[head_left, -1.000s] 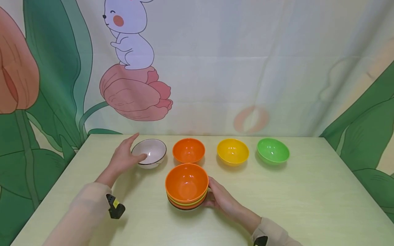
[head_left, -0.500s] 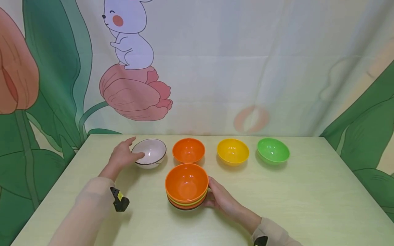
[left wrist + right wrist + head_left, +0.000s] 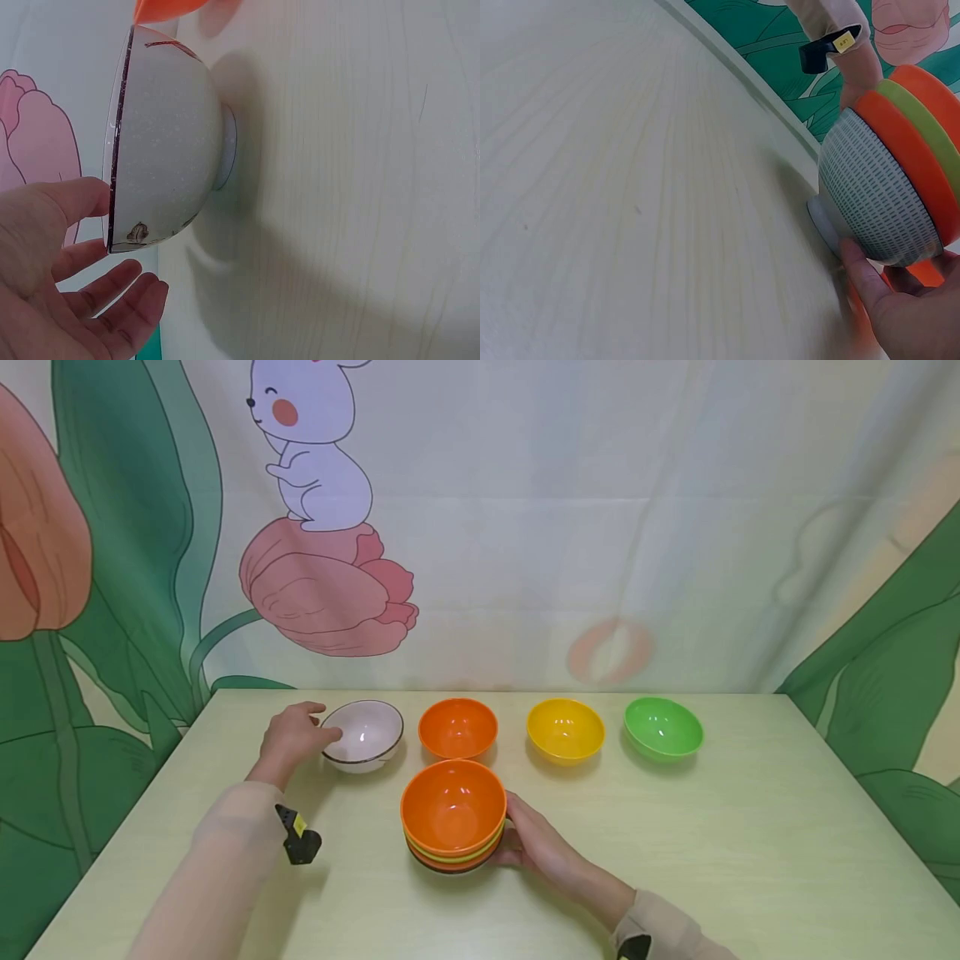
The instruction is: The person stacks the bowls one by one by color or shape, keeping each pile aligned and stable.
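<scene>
At a light wood-grain table (image 3: 750,827), we see the left hand (image 3: 291,742) at a white dark-rimmed bowl (image 3: 367,733) near the far left corner, thumb at the rim, fingers bent; whether they pinch, we cannot tell. The right hand (image 3: 543,845) grips a bowl stack (image 3: 453,814) midway between the side edges. An orange bowl (image 3: 458,725), yellow bowl (image 3: 566,729) and green bowl (image 3: 663,727) line the far edge.

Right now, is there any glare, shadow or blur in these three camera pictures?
Head view: small bright highlights inside the yellow bowl and green bowl; left wrist view: soft shadows on the table beside the white bowl; right wrist view: the patterned bowl shows its markings clearly, but an orange patch near the right hand is blurred.
</scene>
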`<state>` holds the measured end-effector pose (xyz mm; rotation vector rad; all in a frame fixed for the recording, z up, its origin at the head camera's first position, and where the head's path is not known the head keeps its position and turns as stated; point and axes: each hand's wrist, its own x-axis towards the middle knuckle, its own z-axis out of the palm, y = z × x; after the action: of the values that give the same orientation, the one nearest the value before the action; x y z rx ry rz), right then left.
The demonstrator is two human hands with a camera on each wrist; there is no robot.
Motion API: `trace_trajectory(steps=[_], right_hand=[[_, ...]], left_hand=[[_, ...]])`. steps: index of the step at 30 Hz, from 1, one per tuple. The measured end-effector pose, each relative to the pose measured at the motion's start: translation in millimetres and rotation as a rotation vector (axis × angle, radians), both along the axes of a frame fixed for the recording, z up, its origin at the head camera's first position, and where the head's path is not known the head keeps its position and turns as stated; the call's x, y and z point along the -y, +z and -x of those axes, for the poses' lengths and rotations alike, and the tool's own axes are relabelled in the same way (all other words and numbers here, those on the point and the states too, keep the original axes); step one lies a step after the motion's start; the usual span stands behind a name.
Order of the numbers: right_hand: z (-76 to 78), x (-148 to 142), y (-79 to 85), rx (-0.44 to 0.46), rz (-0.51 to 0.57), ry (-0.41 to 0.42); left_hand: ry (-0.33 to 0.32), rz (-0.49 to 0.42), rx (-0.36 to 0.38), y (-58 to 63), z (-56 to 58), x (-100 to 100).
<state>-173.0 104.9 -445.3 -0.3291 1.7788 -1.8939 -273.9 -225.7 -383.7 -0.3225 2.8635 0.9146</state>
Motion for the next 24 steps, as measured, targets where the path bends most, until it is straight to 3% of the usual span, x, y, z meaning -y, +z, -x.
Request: trace_trajectory(steps=[7,15,24], right_hand=[[0.1,0.4,0.8,0.0,0.018,0.004],[-0.5,0.5,1.3,0.001,0.027,0.002],[-0.7,-0.2,-1.5,0.011,0.042,-0.006]], left_hand=[[-0.005,0.029,0.013,0.3,1.6,1.2],[0.049,0.012,0.028,-0.2,2.0,-3.1],[0.063,0.03,0.022,1.4,0.3,-8.1]])
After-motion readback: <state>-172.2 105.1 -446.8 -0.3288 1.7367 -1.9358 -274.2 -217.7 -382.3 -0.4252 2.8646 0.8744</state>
